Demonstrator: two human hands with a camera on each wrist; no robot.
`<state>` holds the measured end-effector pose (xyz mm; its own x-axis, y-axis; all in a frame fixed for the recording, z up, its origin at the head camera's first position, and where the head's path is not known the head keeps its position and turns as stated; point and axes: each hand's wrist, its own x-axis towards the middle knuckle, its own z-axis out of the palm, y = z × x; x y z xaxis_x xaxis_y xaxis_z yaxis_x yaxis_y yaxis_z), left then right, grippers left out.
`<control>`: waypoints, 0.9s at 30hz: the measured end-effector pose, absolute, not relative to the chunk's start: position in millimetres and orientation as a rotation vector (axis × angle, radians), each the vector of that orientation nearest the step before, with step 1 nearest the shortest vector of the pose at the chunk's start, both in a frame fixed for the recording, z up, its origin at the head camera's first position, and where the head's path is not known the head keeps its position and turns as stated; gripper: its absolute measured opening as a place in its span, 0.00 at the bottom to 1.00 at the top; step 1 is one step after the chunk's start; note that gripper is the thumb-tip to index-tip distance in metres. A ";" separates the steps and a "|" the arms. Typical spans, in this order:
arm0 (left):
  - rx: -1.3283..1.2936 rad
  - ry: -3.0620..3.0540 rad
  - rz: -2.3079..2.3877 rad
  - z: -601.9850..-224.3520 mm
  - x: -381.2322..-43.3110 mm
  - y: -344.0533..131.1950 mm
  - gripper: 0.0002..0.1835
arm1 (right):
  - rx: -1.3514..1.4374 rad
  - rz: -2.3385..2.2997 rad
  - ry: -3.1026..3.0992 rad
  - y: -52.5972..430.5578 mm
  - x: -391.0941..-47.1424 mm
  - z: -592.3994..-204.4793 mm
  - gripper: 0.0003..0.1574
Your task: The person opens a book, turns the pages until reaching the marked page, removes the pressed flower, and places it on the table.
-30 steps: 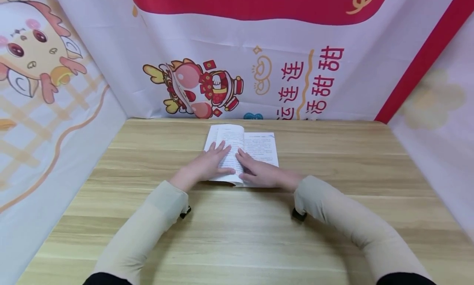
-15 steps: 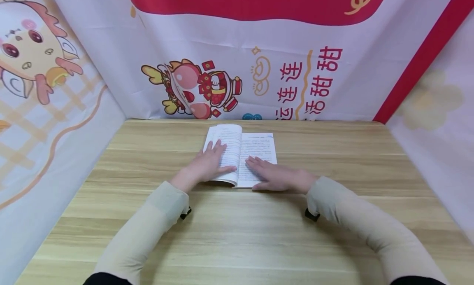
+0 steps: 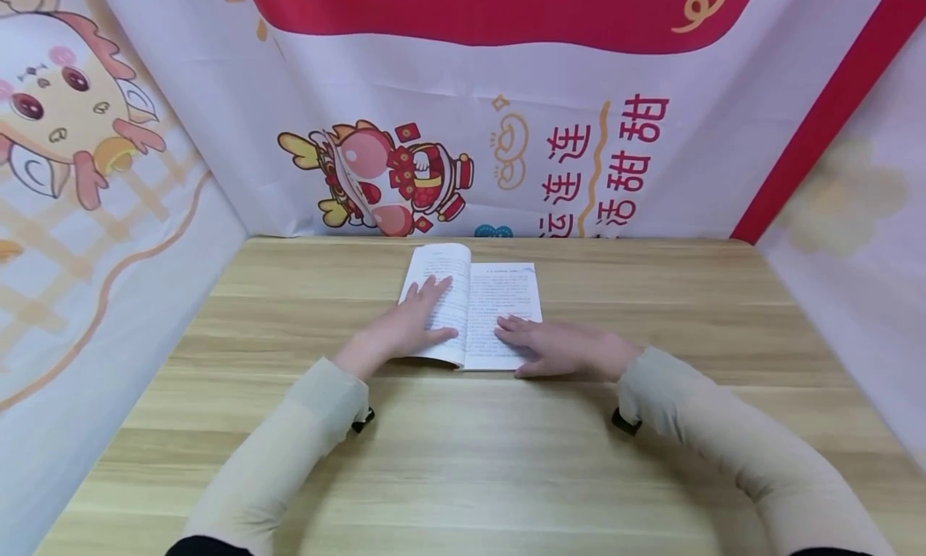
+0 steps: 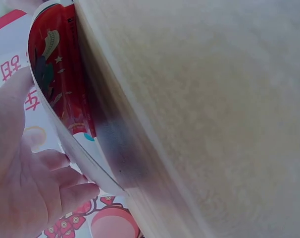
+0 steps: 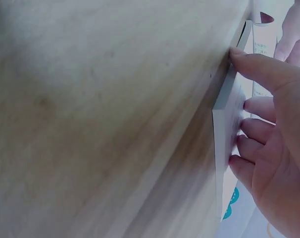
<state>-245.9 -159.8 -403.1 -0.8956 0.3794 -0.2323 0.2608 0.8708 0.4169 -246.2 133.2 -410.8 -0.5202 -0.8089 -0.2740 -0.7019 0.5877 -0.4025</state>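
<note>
An open book (image 3: 499, 295) with printed text lies on the wooden table. Its left pages (image 3: 441, 259) bow up near the spine. My left hand (image 3: 405, 325) rests on these pages with fingers spread and the thumb toward the spine. In the left wrist view, a red illustrated cover (image 4: 63, 69) shows under the curved left half, raised off the table along its near edge. Fingertips of my right hand (image 3: 560, 349) touch the right page. Its thumb (image 5: 254, 64) is at the book's near edge in the right wrist view.
The wooden table (image 3: 463, 451) extends around the book on all sides. Behind it hangs a printed white and red cloth (image 3: 427, 74), with further printed cloth (image 3: 123, 243) at the left side. Both sleeved forearms reach in from the front edge.
My right hand has slid right, from near the spine across the right page to its outer part, uncovering more text. The left hand stays almost in place on the left pages.
</note>
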 end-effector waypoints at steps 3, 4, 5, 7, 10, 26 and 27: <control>0.524 2.734 0.536 -403.5 -245.9 -162.2 0.45 | -1.220 -0.345 2.379 135.7 -246.4 -409.5 0.45; 0.528 2.731 0.534 -402.9 -245.9 -163.3 0.44 | -1.223 -0.352 2.376 136.7 -246.6 -408.9 0.44; 0.528 2.729 0.532 -402.4 -245.7 -164.5 0.43 | -1.223 -0.352 2.372 137.6 -247.0 -408.3 0.44; 0.518 2.722 0.526 -401.5 -245.6 -167.0 0.42 | -1.215 -0.360 2.362 138.8 -247.9 -407.3 0.43; 0.515 2.716 0.525 -401.1 -245.0 -170.3 0.42 | -1.186 -0.367 2.343 139.8 -248.5 -405.7 0.43; 0.511 2.689 0.558 -404.8 -245.9 -173.8 0.43 | -1.145 -0.340 2.327 144.3 -248.7 -394.8 0.34; 0.509 2.689 0.560 -405.0 -245.8 -174.0 0.43 | -1.141 -0.338 2.331 144.4 -248.9 -394.6 0.33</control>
<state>-245.8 -174.0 -405.0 -0.8757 0.4086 -0.2572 0.2719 0.8576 0.4366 -248.9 144.4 -394.6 -0.5110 -0.7892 -0.3407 -0.6599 0.6141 -0.4329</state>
